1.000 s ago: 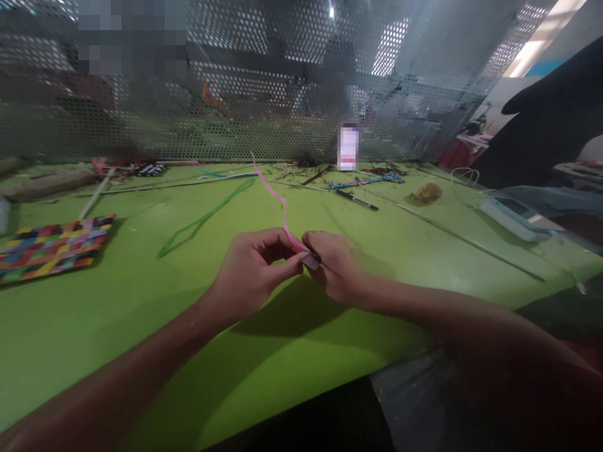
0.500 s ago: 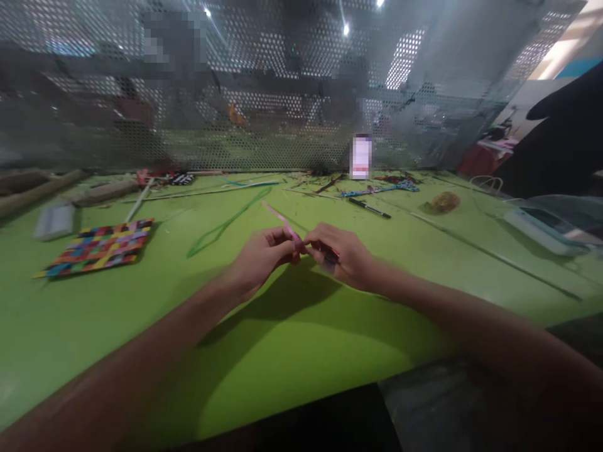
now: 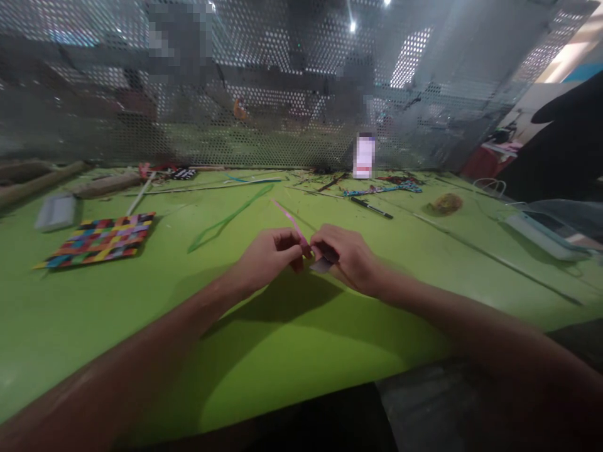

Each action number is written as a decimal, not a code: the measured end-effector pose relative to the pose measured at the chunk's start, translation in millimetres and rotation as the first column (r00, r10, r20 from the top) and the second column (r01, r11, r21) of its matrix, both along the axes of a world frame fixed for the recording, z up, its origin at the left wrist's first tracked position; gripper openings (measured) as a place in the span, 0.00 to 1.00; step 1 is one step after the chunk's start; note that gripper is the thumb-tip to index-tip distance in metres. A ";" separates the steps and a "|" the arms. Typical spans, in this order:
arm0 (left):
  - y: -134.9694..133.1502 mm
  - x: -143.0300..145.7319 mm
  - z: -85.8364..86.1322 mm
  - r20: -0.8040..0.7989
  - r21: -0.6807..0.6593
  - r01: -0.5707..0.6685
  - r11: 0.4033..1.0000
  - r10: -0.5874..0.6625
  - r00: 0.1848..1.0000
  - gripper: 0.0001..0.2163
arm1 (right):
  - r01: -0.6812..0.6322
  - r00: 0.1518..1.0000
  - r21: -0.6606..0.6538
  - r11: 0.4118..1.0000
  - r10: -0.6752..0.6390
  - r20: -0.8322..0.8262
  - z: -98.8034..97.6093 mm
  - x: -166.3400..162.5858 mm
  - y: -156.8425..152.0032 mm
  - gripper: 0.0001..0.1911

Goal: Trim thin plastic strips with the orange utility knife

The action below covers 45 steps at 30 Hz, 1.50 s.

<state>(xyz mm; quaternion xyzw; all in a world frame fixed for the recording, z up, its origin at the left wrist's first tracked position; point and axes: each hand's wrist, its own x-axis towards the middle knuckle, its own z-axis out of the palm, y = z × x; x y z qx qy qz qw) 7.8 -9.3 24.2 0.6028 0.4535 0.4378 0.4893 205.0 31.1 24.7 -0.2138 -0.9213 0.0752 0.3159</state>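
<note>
A thin pink strip [image 3: 293,221] runs from between my hands up and away over the green table. My left hand [image 3: 271,254] pinches its near end between thumb and fingers. Close beside it, my right hand [image 3: 347,254] is closed with curled fingers, its fingertips almost touching the strip's end. A small flat greyish piece [image 3: 322,264], perhaps a blade, sticks out under the right fingers; its kind is not clear. What the right fingertips grip at the strip is hidden.
On the green table [image 3: 264,364] lie a colourful woven mat [image 3: 101,240], a green strip loop [image 3: 230,218], a black pen [image 3: 371,208], a long thin stick [image 3: 494,256] and a plastic box [image 3: 541,235]. A phone [image 3: 364,156] leans on the perforated metal screen [image 3: 282,141]. A dark-sleeved person [image 3: 565,138] is at right.
My right hand's fingers have shifted slightly away from the left, and more of the flat greyish piece shows. The left hand still pinches the pink strip. The camera view has shifted slightly.
</note>
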 end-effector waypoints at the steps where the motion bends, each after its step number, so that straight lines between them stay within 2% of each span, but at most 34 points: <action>1: -0.1 0.4 -0.3 -0.012 0.005 0.003 1.000 -0.003 1.000 0.03 | 0.012 1.000 0.000 1.000 -0.012 0.004 0.6 -0.2 -0.4 0.04; 9: -1.3 2.6 -0.6 -0.010 0.044 0.030 0.999 -0.029 1.000 0.04 | -0.014 1.000 0.003 1.000 0.014 0.019 6.5 -1.3 -2.1 0.04; 15: -2.6 -1.9 2.8 -0.061 -0.038 0.196 0.980 -0.198 0.978 0.03 | -0.029 0.999 0.082 0.996 0.028 0.015 9.4 3.0 3.4 0.04; 19: -3.6 -5.3 3.7 -0.111 -0.074 0.264 0.962 -0.271 0.956 0.02 | -0.017 1.000 0.106 0.994 0.015 0.021 11.6 3.9 4.4 0.05; 21: -3.7 -6.0 2.3 -0.113 -0.069 0.319 0.945 -0.325 0.939 0.02 | 0.024 1.000 0.107 0.994 -0.025 0.007 12.0 1.9 4.4 0.05; 23: -3.8 -6.0 1.0 -0.099 -0.061 0.389 0.919 -0.393 0.914 0.02 | 0.120 0.993 0.093 0.988 -0.120 -0.014 12.1 -1.6 4.8 0.06; 27: -5.2 -4.7 2.4 -0.151 -0.085 0.437 0.895 -0.445 0.883 0.05 | 0.378 0.925 0.045 0.925 -0.379 0.035 14.5 -9.4 7.6 0.09; 30: -7.0 -3.5 4.5 -0.190 -0.090 0.487 0.869 -0.495 0.848 0.06 | 0.488 0.861 0.084 0.869 -0.495 0.115 18.1 -13.6 11.6 0.07; 36: -9.6 -2.4 1.4 -0.148 -0.107 0.560 0.822 -0.570 0.808 0.02 | 0.561 0.756 0.198 0.804 -0.595 0.274 28.5 -18.8 31.2 0.06; 41: -9.7 -2.7 -0.3 -0.113 -0.102 0.595 0.797 -0.603 0.789 0.02 | 0.603 0.636 0.285 0.745 -0.665 0.391 43.0 -24.6 56.7 0.11; 45: -9.7 -3.3 0.5 -0.113 -0.120 0.615 0.779 -0.627 0.771 0.03 | 0.614 0.586 0.335 0.715 -0.697 0.414 50.5 -31.8 77.6 0.16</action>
